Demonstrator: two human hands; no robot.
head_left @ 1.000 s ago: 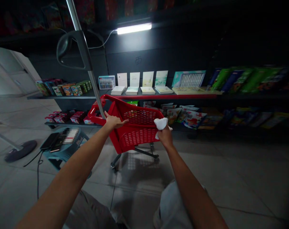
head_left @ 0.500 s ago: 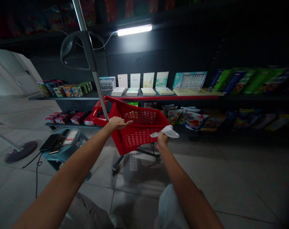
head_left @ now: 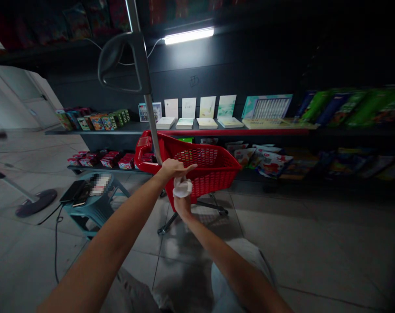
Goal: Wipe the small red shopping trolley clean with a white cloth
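A red plastic shopping cart point(head_left: 213, 180) stands on wheels before the shelves, a grey metal pole with a loop handle point(head_left: 144, 65) rising beside its push handle. My left hand point(head_left: 174, 168) is closed over the top edge of the basket's near side, thumb pointing right. Just below it, my right hand point(head_left: 182, 204) presses a crumpled white cloth point(head_left: 183, 188) against the cart's near side wall. The cloth covers part of the right fingers.
Left of the cart, a blue-grey plastic stool point(head_left: 99, 208) carries dark devices with a cable. Behind, a shelf point(head_left: 132, 127) holds books and small boxes, with snack bags point(head_left: 271, 161) below. A stand's round base point(head_left: 37, 202) lies on the floor at far left.
My right hand has carried the cloth left along the cart's side, from its far right end to just under my left hand. My left hand keeps its hold; the view has shifted slightly.
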